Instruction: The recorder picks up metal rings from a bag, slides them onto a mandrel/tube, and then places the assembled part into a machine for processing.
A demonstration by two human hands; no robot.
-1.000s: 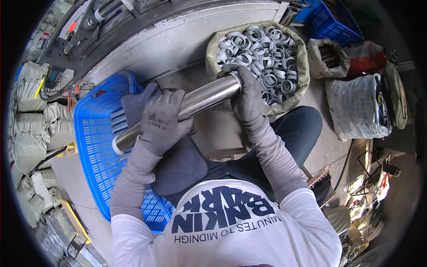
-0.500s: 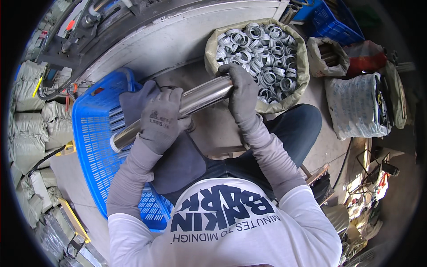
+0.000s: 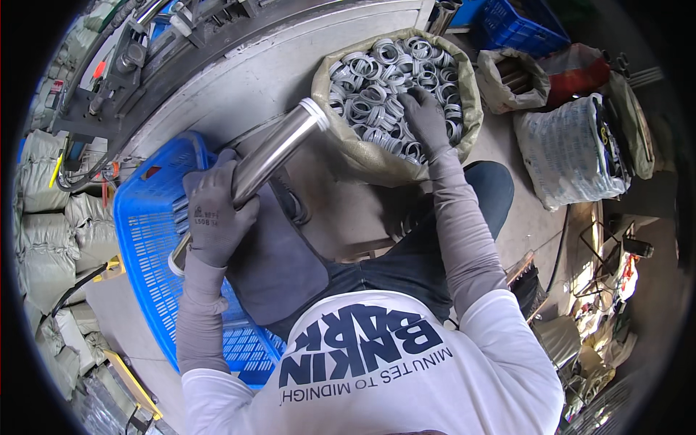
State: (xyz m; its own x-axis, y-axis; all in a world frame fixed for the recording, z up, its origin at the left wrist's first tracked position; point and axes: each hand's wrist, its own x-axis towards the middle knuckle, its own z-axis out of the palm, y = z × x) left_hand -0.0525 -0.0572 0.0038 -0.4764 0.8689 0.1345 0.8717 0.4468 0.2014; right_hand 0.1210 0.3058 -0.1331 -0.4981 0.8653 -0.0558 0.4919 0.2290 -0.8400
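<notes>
My left hand, in a grey glove, grips a shiny steel tube around its middle, holding it slanted over my lap. A white ring caps the tube's upper end. My right hand, also gloved, reaches into a sack full of grey-white plastic rings, its fingers resting down among them. Whether it grips a ring is hidden by the fingers.
A blue plastic crate holding several tubes sits at my left. A metal machine bed lies ahead. Sacks and a white woven bag stand at the right, stacked sacks at the far left.
My right hand has let go of the tube's end and moved right into the sack of rings. The left hand still holds the tube.
</notes>
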